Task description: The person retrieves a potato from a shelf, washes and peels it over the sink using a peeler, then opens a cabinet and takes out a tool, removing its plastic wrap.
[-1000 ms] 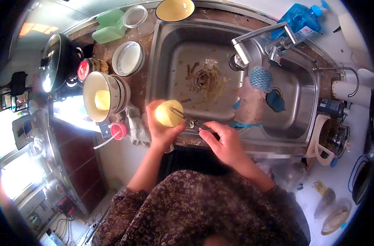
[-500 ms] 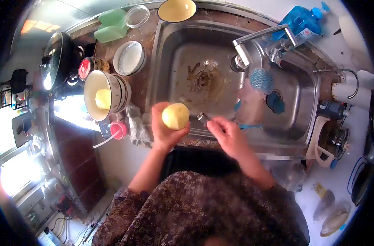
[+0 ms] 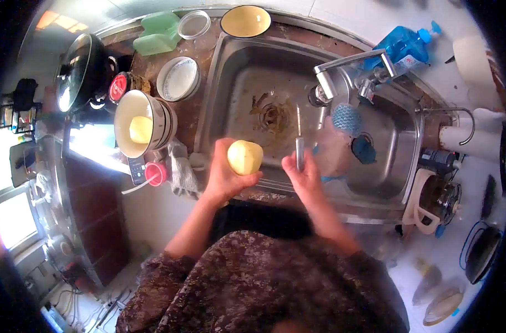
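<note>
A peeled, pale yellow potato [image 3: 245, 157] rests in my left hand [image 3: 224, 172], its fingers and thumb curled around it over the sink's front edge. My right hand [image 3: 304, 175] grips the grey handle of a vegetable peeler [image 3: 299, 145], whose narrow blade points away from me over the basin. The two hands are apart, and the peeler is clear of the potato. Brown peelings [image 3: 259, 102] lie around the drain of the steel sink [image 3: 222, 94]. Another peeled yellow piece [image 3: 141, 130] sits in the top bowl [image 3: 123, 136] of a stack on the left.
Above the sink's divider is the faucet [image 3: 350, 62]; a blue knitted scrubber [image 3: 347, 119] is below it. Small plates [image 3: 178, 79] and a yellow bowl [image 3: 245, 21] line the back left. A blue bottle [image 3: 398, 47] stands back right. A grey cloth [image 3: 182, 169] hangs at left.
The peeler has swung from pointing left toward the potato to pointing away from me. My left hand still holds the potato, now turned slightly. The whole view has shifted a little.
</note>
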### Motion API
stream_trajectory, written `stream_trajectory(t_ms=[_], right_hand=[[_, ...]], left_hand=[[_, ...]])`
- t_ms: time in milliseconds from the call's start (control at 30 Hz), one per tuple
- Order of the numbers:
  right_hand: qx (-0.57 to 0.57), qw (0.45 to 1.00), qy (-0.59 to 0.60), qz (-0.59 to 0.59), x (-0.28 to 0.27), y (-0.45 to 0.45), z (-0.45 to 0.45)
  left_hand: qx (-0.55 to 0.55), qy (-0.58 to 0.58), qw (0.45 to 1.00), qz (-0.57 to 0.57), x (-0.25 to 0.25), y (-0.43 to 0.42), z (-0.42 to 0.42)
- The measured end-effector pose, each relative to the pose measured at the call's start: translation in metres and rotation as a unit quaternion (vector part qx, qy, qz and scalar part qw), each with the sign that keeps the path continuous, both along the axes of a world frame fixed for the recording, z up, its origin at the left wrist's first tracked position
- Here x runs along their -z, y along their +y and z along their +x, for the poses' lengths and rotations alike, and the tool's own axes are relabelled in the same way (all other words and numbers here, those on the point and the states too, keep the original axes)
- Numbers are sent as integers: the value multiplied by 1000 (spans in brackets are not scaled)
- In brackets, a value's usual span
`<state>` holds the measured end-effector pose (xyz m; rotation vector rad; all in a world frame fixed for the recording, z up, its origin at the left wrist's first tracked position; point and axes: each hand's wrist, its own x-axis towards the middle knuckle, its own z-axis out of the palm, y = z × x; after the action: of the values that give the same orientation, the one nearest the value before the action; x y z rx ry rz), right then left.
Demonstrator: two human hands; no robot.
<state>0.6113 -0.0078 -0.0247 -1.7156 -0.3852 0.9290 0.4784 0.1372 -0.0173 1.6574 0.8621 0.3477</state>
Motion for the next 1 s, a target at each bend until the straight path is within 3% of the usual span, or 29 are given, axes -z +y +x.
stream_trajectory(t_ms=[100, 133, 200, 267, 333, 467, 533, 567, 600, 667, 733, 800, 867, 933, 1000], right_hand=[[0, 997, 23, 73, -15, 12, -2], [-3, 997, 19, 70, -18, 12, 0], [-71, 994, 65, 54, -24, 12, 6], [-121, 990, 76, 21, -29, 7, 14], [-165, 984, 62, -5, -32, 3, 18], [-77, 986, 148, 28, -22, -5, 6], [26, 954, 277, 111, -16, -3, -6], [26, 954, 276, 112, -18, -3, -13], [58, 939, 315, 129, -27, 1, -21], [92, 920, 352, 146, -30, 5, -33], [66, 947, 290, 119, -26, 9, -42], [60, 966, 231, 103, -22, 9, -45], [-12, 991, 120, 60, -15, 3, -42], [2, 991, 122, 47, -21, 0, -36], [17, 992, 124, 33, -26, -6, -27]], left_hand=[[96, 42, 994, 32, -21, -1, 4], [93, 38, 995, 29, -28, -1, 5], [234, 99, 967, -16, -44, 3, 10], [253, 77, 964, 6, -48, 3, 13], [311, 78, 939, 124, -55, 9, 17], [336, 46, 933, 122, -59, 19, 19], [213, -77, 972, -65, -52, 21, 18], [175, -120, 969, -128, -46, 20, 18], [176, -121, 969, -126, -42, 18, 18], [61, -148, 955, -248, -34, 10, 16], [42, -126, 955, -266, -25, -3, 10], [-27, -139, 907, -396, -12, -14, 5], [-37, -140, 904, -403, 7, -17, 0], [-91, -168, 800, -568, 12, -14, -2], [-121, -162, 792, -576, 13, -11, -3]])
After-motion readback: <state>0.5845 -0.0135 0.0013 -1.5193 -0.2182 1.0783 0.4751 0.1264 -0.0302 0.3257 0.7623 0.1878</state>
